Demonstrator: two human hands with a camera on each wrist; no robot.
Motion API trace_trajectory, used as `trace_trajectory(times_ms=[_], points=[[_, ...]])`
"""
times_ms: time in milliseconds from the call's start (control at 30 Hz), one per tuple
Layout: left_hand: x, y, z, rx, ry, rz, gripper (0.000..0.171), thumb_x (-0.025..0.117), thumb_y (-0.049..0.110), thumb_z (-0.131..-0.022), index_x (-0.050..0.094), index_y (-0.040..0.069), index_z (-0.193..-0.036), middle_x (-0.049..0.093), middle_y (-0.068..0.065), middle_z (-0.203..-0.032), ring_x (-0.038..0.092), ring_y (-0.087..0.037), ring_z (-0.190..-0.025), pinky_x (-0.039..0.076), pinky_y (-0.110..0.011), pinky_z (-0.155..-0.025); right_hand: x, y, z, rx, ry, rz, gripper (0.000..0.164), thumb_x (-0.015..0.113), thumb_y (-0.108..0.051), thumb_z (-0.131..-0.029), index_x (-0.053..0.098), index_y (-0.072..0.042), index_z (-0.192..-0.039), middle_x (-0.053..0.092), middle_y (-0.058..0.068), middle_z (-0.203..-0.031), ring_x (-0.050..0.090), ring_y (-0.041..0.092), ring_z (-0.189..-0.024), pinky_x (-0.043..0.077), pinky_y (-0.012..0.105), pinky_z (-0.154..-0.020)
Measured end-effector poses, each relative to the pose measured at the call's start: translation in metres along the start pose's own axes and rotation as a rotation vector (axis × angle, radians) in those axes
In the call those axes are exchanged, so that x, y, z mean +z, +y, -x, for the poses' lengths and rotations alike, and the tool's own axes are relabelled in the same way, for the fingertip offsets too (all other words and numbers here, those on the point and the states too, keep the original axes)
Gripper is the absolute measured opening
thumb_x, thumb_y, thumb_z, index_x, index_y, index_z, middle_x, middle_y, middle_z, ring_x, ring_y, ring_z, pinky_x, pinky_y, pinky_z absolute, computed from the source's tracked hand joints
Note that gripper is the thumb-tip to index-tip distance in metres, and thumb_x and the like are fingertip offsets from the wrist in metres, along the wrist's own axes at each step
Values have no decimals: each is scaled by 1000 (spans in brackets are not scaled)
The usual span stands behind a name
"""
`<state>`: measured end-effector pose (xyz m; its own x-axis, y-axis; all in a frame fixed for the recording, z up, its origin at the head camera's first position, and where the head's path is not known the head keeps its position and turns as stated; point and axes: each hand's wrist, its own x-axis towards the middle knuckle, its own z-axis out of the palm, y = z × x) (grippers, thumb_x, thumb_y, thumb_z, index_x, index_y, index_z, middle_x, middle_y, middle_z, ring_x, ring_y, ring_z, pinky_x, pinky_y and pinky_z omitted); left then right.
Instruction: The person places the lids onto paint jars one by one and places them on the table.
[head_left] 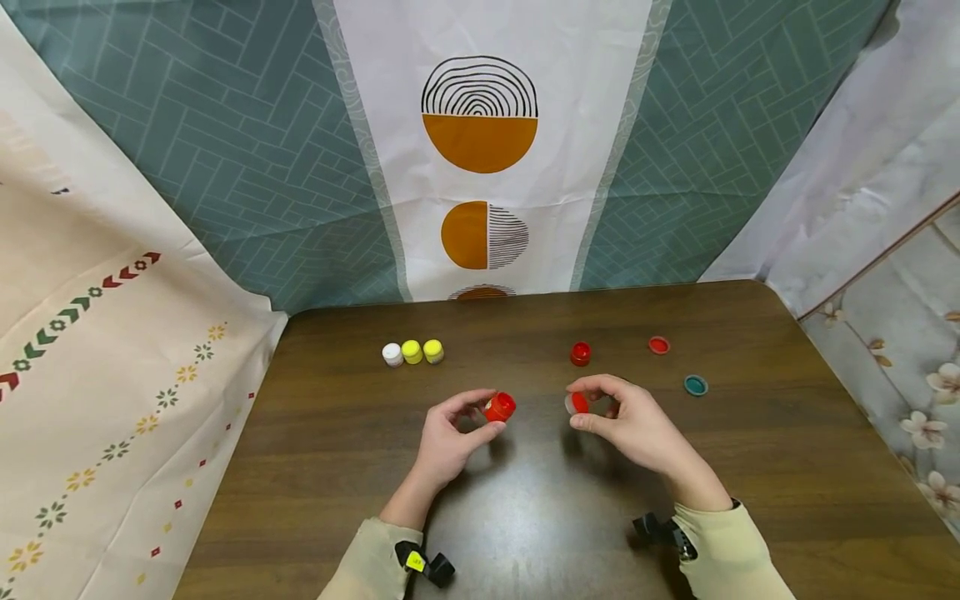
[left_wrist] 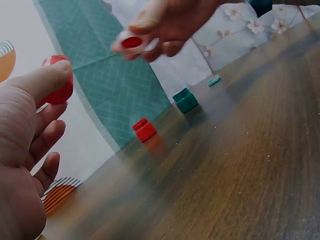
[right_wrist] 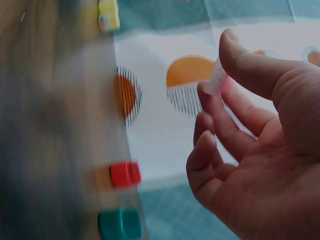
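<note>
My left hand (head_left: 444,440) grips a small red jar (head_left: 500,407) between thumb and fingers, tilted and held above the table. Opposite it, my right hand (head_left: 633,421) pinches a small translucent lid (head_left: 577,403) with red on its face; the left wrist view also shows this lid (left_wrist: 132,43). Jar and lid are apart, with a gap between the hands. Another red jar (head_left: 581,353) stands on the table just beyond my right hand. A teal jar (left_wrist: 185,100) stands near it in the left wrist view.
A red lid (head_left: 659,345) and a round teal piece (head_left: 696,385) lie to the right on the brown table (head_left: 322,483). One white tub (head_left: 392,355) and two yellow tubs (head_left: 412,352) stand in a row at the back left. A patterned curtain (head_left: 480,183) hangs behind.
</note>
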<state>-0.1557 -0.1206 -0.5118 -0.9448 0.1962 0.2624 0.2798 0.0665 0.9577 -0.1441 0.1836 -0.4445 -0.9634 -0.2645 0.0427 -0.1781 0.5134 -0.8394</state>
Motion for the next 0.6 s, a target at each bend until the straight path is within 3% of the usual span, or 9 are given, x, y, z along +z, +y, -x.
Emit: trace_trajectory(times_ms=[100,167,333,600], points=[[1,0,2,19,-13,-26,36,92,6,-85,81,13,-119,76,-2,-104,62,-46,-94,52,-52,-78,12,-13,-4,-69,-17,-7,41,88,-22,-91,75,-20,-130,72,-8,-122,61,22,-99,52,34,-80],[2,1,2,47,-22,-40,36,92,7,-84,82,14,-118,76,-1,-104,65,-39,-94,52,-55,-78,20,-20,-7,-138,-13,8,42,89,-22,-89,76,-24,-129,72,-13,-123,61,18,-103,53,35,-83],[4,3,1,82,-38,-59,36,93,6,-84,83,12,-118,79,0,-110,68,-24,-97,53,-57,-79,35,-29,-11,-287,30,45,46,93,-22,-83,77,-29,-126,70,-16,-119,65,22,-106,55,37,-81],[3,0,0,155,-69,-86,34,92,6,-85,83,11,-117,80,0,-114,69,-20,-98,53,-53,-76,43,-31,-14,-376,53,141,46,95,-17,-78,81,-25,-121,71,-9,-117,64,19,-114,58,44,-90]])
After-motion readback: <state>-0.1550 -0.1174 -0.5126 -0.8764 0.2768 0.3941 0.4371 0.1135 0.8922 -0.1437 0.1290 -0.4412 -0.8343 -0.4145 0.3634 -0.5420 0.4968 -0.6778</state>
